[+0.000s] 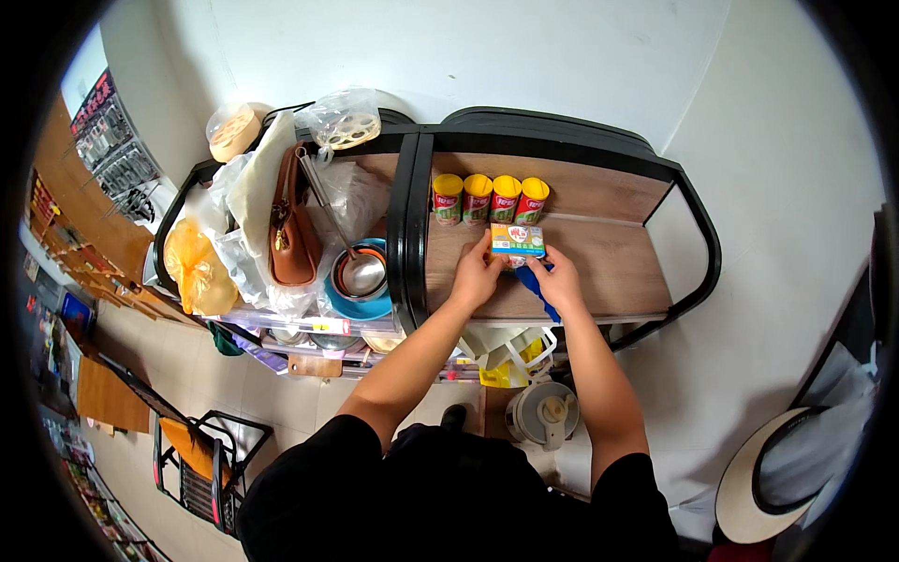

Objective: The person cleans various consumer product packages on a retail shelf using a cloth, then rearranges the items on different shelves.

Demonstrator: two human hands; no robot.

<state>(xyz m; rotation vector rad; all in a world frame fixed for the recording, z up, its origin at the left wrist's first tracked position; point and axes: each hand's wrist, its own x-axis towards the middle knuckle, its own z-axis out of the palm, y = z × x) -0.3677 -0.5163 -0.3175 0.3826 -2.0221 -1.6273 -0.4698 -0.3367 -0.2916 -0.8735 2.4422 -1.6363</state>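
Note:
Both of my hands hold a small printed packet (pixel 517 240) in yellow, white and blue over the right-hand shelf. My left hand (pixel 477 275) grips its left side, and my right hand (pixel 559 281) has the lower right corner. A blue cloth (pixel 539 289) hangs beside my right hand; whether the fingers pinch it I cannot tell. Just beyond the packet, several red and green canisters with yellow lids stand upright in a row, the leftmost canister (pixel 447 204) near the black post. They bear writing. Beneath everything is the wood-grain shelf board (pixel 611 274).
Left of the black frame post (pixel 409 232), a brown handbag (pixel 295 242), a ladle (pixel 363 274) in nested bowls and an orange plastic bag (pixel 200 274) crowd the shelf. Below are a white tote bag (pixel 495 344) and a lidded jug (pixel 537 414). A folding chair (pixel 204 471) stands behind left.

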